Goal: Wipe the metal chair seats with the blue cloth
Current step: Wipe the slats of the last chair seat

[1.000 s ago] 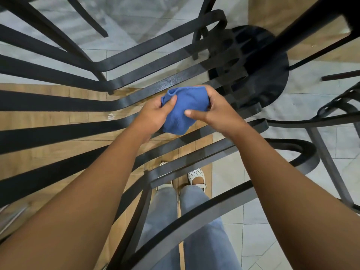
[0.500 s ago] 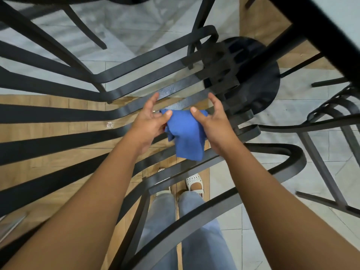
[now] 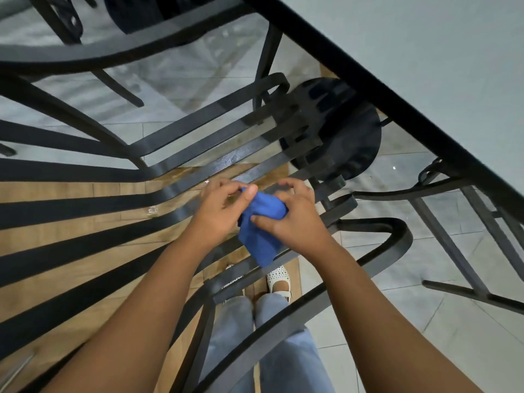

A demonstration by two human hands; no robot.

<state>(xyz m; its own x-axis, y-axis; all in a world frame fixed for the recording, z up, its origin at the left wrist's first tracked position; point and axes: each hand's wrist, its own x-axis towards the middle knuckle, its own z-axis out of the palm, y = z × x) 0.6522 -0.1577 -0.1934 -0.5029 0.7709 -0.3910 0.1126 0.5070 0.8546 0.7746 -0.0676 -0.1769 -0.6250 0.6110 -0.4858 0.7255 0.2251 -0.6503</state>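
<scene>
Blue cloth [image 3: 259, 236]: bunched and pinched between left hand [image 3: 219, 214] and right hand [image 3: 293, 219], held just above the slatted metal chair seat [image 3: 181, 163], lower corner hanging free. Wiping is judged not yet resumed; how much of the seats has been cleaned cannot be told. A second chair [image 3: 71, 56] is cut off at the top edge, and the seat's near part is hidden behind the forearms.

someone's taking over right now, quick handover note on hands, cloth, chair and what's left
Left hand: pinches the top edge of the blue cloth.
Right hand: grips the cloth's bunched right side.
Cloth: held by both hands above the chair's metal slats; its lower end hangs toward them; contact unclear.
Done: no wiping can be told from this view.
Left: likely finish bunching the cloth, then wipe the slats, then the other chairs' seats.
</scene>
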